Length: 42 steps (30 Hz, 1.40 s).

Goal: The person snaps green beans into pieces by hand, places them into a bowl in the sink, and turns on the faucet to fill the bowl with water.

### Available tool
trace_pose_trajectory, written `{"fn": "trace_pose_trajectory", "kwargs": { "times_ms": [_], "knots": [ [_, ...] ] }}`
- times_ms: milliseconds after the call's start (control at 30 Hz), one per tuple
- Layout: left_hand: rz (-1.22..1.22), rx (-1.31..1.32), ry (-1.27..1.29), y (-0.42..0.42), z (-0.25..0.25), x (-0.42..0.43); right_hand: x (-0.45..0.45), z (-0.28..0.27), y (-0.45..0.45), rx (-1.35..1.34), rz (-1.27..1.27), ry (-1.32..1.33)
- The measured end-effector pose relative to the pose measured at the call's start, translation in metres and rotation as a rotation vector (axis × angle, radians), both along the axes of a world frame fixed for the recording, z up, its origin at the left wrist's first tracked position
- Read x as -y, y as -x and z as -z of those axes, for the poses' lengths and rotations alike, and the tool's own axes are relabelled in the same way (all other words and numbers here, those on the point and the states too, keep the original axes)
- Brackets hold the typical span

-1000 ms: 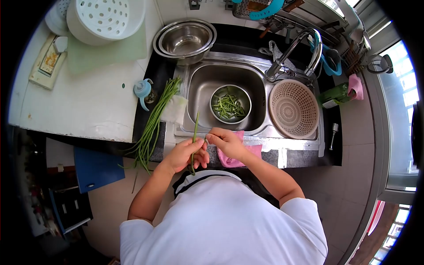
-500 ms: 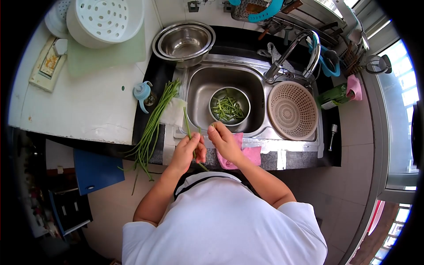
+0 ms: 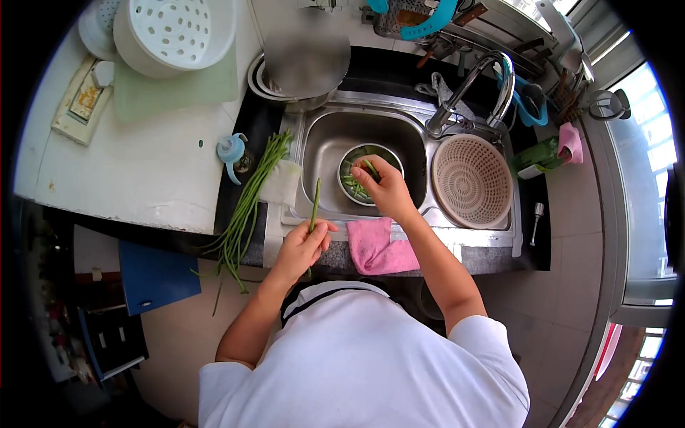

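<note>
A: Layout, big to small?
B: Dark table (image 3: 385,68) in front of me, steel sink (image 3: 325,135) set into it. Bundle of green stalks (image 3: 250,192) lies on the table left of the sink, near ends past the front edge.
A: Bowl?
B: Metal bowl (image 3: 347,161) sits in the sink, short green pieces (image 3: 354,187) inside.
A: Which hand is nearer it?
B: Right hand (image 3: 385,187): it's over the bowl and hides part of it. Rim contact: can't tell. Left hand (image 3: 303,246) is back by the table's front edge, bowl ahead and to its right, well apart.
A: Fingers?
B: Left ones closed round one long stalk (image 3: 316,196). Long axis runs away from me, far end toward the sink's near-left corner, lower end showing below my hand.
A: Right?
B: Pinched on a short piece (image 3: 371,170), slanting far-left to near-right. Bowl's directly below those fingers, so that drop line is the relation that matters.
</note>
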<state>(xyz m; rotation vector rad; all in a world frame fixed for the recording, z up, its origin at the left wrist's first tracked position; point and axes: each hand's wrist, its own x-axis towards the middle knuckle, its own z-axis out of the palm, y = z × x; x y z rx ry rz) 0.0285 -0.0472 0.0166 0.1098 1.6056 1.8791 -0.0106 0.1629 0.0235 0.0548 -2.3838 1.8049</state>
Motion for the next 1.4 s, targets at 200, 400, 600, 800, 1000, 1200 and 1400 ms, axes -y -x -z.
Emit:
{"fn": "trace_pose_trajectory", "kwargs": {
  "times_ms": [200, 400, 600, 800, 1000, 1200, 1400],
  "knots": [
    [-0.255, -0.447, 0.098, -0.003, -0.053, -0.001, 0.020, -0.043, -0.033, -0.034, -0.214, 0.046],
    [-0.259, -0.671, 0.201, -0.006, -0.088, -0.009, 0.023, -0.066, -0.042, -0.184, -0.330, -0.010],
    [-0.214, -0.822, 0.276, -0.007, -0.099, -0.010, 0.023, -0.071, -0.046, -0.298, -0.335, -0.104],
    [-0.138, -0.824, 0.258, -0.003, -0.094, -0.004, 0.023, -0.078, -0.049, -0.359, -0.350, -0.182],
    [-0.066, -0.454, 0.027, -0.002, -0.092, 0.003, 0.024, -0.082, -0.051, -0.280, -0.382, -0.058],
    [-0.081, -0.256, -0.060, -0.002, -0.101, 0.006, 0.026, -0.080, -0.051, -0.308, -0.375, 0.010],
    [-0.135, -0.317, -0.064, -0.002, -0.101, 0.006, 0.024, -0.083, -0.053, -0.323, -0.398, 0.034]
  ]
}}
